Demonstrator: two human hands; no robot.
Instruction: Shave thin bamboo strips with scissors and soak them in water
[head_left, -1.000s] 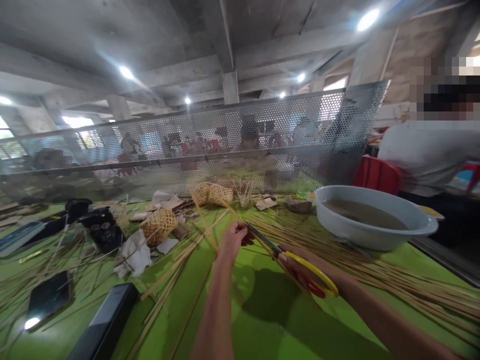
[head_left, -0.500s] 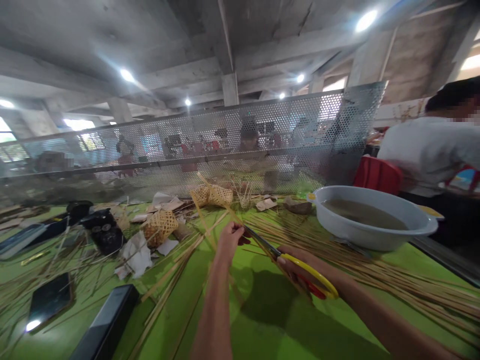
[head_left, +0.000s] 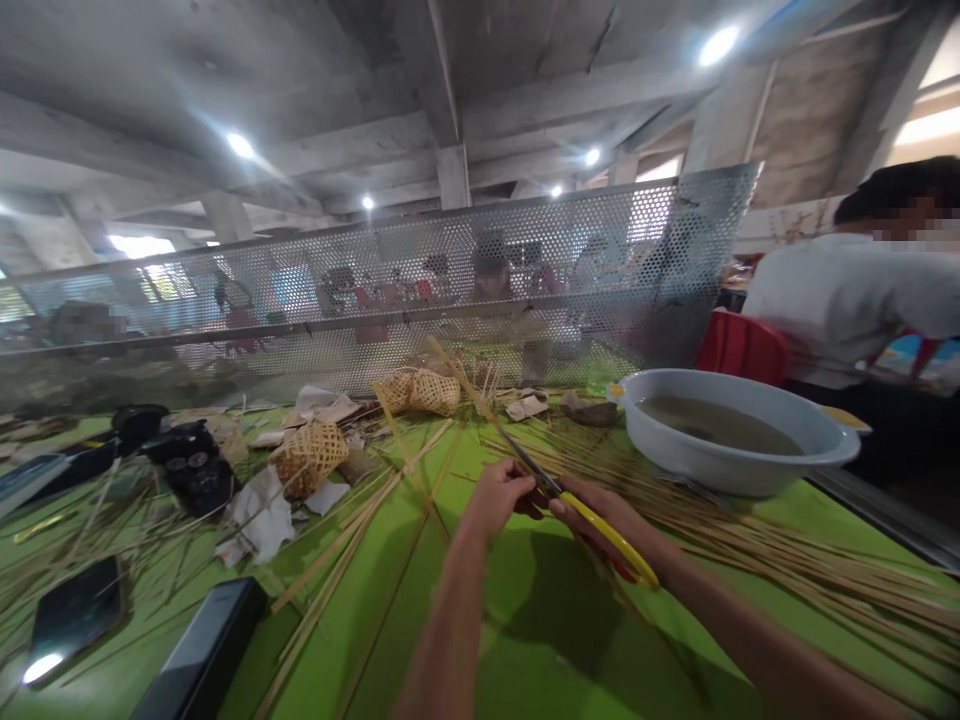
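Near the centre, my left hand (head_left: 504, 498) is closed with its fingertips pinched, just left of the scissor blades; what it holds is too small to make out. My right hand (head_left: 600, 515) is wrapped round the scissors (head_left: 611, 532), which have yellow and red handles. Their dark blades point up and to the left, close above my left fingertips. A pale bamboo strip (head_left: 461, 378) runs along the line of the blades and beyond their tip. Other thin strips (head_left: 409, 470) cross on the green table (head_left: 525, 670) left of my left hand.
At the right stand a grey basin of water (head_left: 739, 470) and a long bundle of strips (head_left: 780, 565). Woven pieces (head_left: 307, 455), crumpled paper (head_left: 262, 515), a phone (head_left: 79, 605) and a black box (head_left: 206, 650) lie left. A seated person (head_left: 847, 300) is beyond the basin.
My left hand has moved right, down the blades and closer to my right hand. The scissors and my right hand have shifted slightly left. The whole view has shifted a little.
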